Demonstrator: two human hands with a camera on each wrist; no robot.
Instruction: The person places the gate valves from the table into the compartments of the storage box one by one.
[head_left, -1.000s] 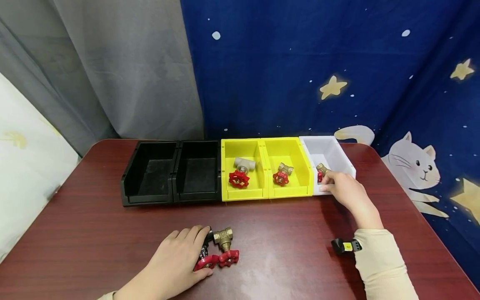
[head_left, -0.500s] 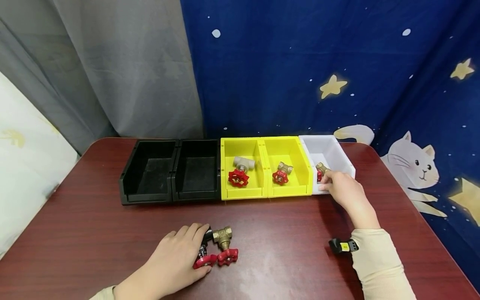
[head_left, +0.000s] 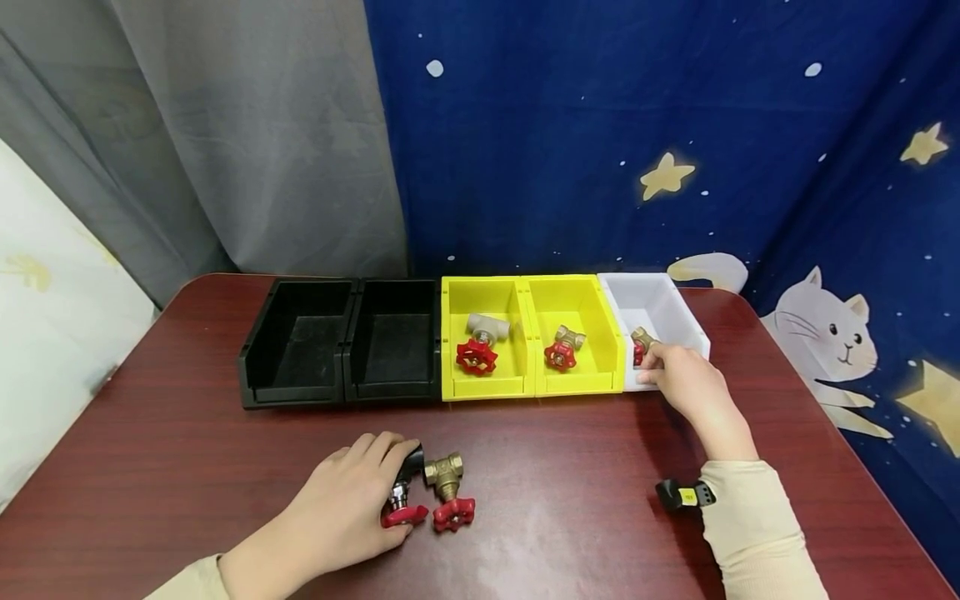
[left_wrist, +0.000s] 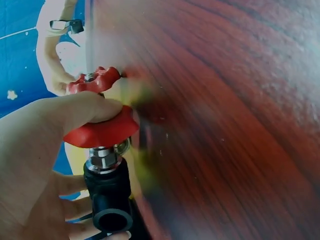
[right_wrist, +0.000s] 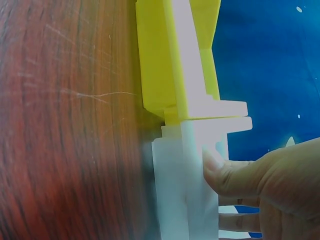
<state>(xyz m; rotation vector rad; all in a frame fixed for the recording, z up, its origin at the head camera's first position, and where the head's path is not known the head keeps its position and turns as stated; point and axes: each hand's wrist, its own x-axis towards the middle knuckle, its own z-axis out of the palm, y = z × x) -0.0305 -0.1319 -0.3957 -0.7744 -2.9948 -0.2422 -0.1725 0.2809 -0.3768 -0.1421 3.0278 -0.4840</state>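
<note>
My left hand (head_left: 341,504) grips a black valve with a red handwheel (left_wrist: 105,131). The thumb lies on the wheel and the fingers go round the black body (left_wrist: 107,195). Just right of it, a brass valve with a red wheel (head_left: 447,492) lies on the table. My right hand (head_left: 690,383) is at the front of the white bin (head_left: 671,310), thumb on the front wall's lip (right_wrist: 197,165) and fingers behind it. Inside that bin, close to the fingertips, is another brass valve with a red wheel (head_left: 640,343), partly covered by the hand.
Two yellow bins (head_left: 487,387) (head_left: 581,383) hold a grey valve (head_left: 483,333) and a brass valve (head_left: 564,346), both red-wheeled. Two black bins (head_left: 296,396) (head_left: 393,390) stand left in the row. Curtains hang behind the table (head_left: 187,450).
The left hand has shifted slightly up and left with the black valve, whose wheel now stands apart from the brass valve's wheel. The right hand stays at the white bin.
</note>
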